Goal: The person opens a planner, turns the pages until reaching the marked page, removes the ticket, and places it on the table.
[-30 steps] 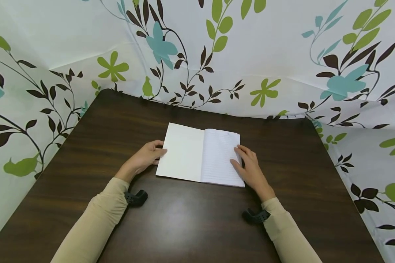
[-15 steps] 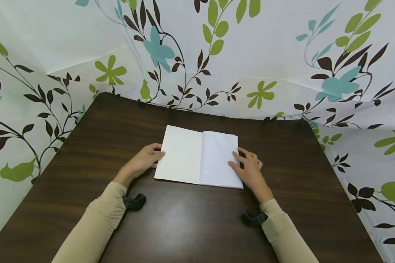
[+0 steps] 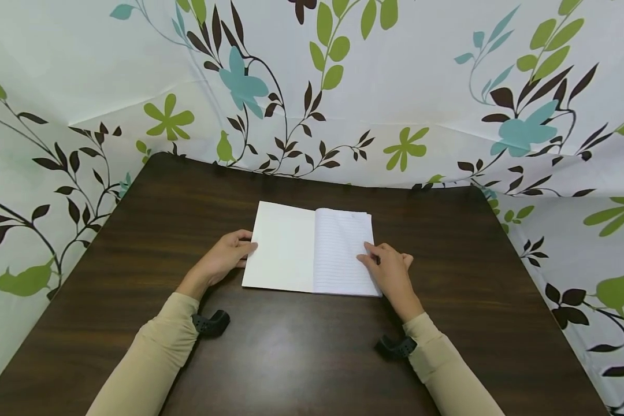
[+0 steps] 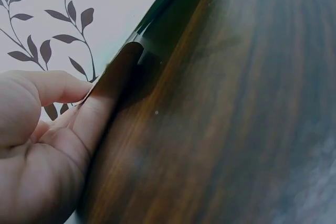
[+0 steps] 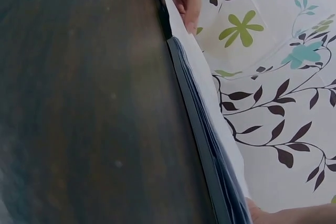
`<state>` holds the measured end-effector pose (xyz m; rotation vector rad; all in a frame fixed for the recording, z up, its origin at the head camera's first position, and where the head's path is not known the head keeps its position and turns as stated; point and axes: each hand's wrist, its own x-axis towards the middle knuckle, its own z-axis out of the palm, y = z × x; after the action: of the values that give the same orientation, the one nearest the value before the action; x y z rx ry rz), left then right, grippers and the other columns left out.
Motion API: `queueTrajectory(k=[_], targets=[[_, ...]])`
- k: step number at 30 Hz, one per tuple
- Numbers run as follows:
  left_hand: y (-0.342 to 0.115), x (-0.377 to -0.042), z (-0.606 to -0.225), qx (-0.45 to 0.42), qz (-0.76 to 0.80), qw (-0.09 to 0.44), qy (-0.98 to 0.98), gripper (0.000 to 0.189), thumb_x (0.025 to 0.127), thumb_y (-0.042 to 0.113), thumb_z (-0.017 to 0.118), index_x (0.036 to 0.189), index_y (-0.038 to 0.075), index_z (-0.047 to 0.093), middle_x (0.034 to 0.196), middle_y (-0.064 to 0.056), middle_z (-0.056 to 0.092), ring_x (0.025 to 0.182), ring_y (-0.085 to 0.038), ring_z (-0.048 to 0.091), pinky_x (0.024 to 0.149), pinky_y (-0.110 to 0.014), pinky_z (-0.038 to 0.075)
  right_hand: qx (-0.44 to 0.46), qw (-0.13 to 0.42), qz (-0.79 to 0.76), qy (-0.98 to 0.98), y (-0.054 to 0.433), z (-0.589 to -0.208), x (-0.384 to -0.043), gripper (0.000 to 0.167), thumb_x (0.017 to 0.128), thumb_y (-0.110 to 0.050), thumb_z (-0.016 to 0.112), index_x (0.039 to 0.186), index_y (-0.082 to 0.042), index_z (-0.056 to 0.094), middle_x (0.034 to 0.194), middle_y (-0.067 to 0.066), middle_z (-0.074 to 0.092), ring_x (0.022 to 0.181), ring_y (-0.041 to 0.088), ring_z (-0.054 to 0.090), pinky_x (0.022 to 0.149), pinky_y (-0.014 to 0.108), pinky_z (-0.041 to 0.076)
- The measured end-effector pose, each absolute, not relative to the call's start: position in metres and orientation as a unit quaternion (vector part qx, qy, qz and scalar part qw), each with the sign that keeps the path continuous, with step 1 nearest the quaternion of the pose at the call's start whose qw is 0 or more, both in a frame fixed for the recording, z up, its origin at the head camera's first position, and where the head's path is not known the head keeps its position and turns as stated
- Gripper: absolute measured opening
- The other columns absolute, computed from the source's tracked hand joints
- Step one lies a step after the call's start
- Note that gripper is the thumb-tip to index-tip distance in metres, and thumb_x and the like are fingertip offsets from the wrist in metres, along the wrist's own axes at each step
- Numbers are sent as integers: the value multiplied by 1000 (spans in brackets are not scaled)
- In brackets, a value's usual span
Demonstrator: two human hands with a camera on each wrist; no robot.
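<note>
An open notebook lies on the dark wooden table, with a blank white inside cover on the left and a lined page on the right. My left hand pinches the left cover's outer edge. In the left wrist view its thumb is on top and fingers are underneath the cover. My right hand is at the right edge of the lined page. Its thumb and bent index fingertip touch the page close together; the other fingers are folded back. The right wrist view shows the stacked page edges from the side.
The brown tabletop extends around the notebook. Behind and beside it hangs a white cloth with green, blue and brown leaf prints. A black wrist device is on the left wrist and another black device on the right.
The right index fingertip has moved inward from the page's edge, closer to the thumb. My left hand has kept its hold on the cover. The head view has shifted slightly.
</note>
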<state>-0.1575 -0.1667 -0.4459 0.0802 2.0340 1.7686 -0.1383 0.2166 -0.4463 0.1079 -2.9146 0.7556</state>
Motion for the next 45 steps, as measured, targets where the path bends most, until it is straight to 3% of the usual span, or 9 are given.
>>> queueTrajectory(k=[5, 14, 17, 22, 29, 35, 40, 43, 45], targets=[[-163, -159, -446, 29, 643, 222, 732, 43, 111, 14, 48, 146, -9, 41, 114, -12, 69, 90, -10, 70, 81, -26, 61, 24, 66, 215, -974, 218, -447, -137, 54, 97, -38, 74, 141, -8, 65, 92, 13, 62, 84, 30, 58, 86, 54, 22], [-163, -162, -443, 32, 631, 222, 743, 46, 111, 16, 48, 149, -8, 40, 116, -11, 67, 91, -8, 67, 82, -25, 59, 36, 100, 240, -965, 216, -444, -136, 34, 94, -32, 79, 122, -14, 78, 98, 12, 69, 92, 34, 59, 84, 54, 22], [-164, -164, -442, 29, 624, 224, 748, 46, 111, 18, 49, 150, -6, 40, 120, -14, 65, 93, -9, 67, 84, -25, 59, 34, 79, 249, -965, 217, -445, -138, 40, 96, -31, 76, 131, -12, 73, 102, 13, 67, 93, 33, 59, 85, 54, 22], [-164, -167, -439, 40, 611, 220, 759, 49, 111, 19, 48, 152, -7, 38, 129, -21, 64, 99, -9, 67, 89, -27, 59, 43, 26, 249, -967, 221, -447, -143, 58, 105, -39, 62, 153, -9, 51, 109, 17, 56, 96, 31, 53, 88, 55, 21], [-164, -168, -438, 46, 602, 217, 767, 49, 112, 21, 48, 151, -7, 40, 130, -22, 65, 100, -8, 67, 92, -29, 58, 46, 24, 227, -973, 224, -447, -144, 64, 100, -48, 68, 152, -14, 54, 108, 16, 56, 94, 31, 48, 87, 55, 22], [-164, -167, -438, 41, 604, 213, 767, 49, 111, 21, 48, 152, -6, 39, 131, -23, 64, 99, -7, 67, 91, -28, 58, 51, 68, 223, -971, 219, -447, -143, 47, 99, -41, 71, 137, -15, 68, 109, 16, 64, 99, 36, 52, 88, 56, 24], [-165, -165, -439, 34, 604, 215, 766, 49, 111, 21, 48, 152, -6, 40, 134, -24, 61, 98, -7, 67, 90, -26, 58, 69, 103, 237, -963, 216, -448, -141, 38, 97, -32, 75, 130, -12, 75, 88, 11, 70, 79, 28, 61, 80, 46, 23], [-166, -164, -442, 29, 600, 217, 769, 50, 111, 21, 48, 152, -5, 39, 135, -24, 61, 99, -7, 66, 91, -27, 57, 55, 76, 297, -950, 218, -445, -142, 41, 97, -26, 77, 134, -10, 71, 86, 10, 65, 78, 25, 56, 81, 42, 19], [-166, -164, -443, 26, 599, 218, 770, 51, 111, 22, 48, 154, -5, 37, 136, -24, 60, 99, -7, 65, 92, -28, 57, 39, 49, 346, -936, 222, -439, -144, 48, 97, -21, 77, 141, -7, 64, 92, 12, 64, 82, 22, 53, 84, 39, 25]])
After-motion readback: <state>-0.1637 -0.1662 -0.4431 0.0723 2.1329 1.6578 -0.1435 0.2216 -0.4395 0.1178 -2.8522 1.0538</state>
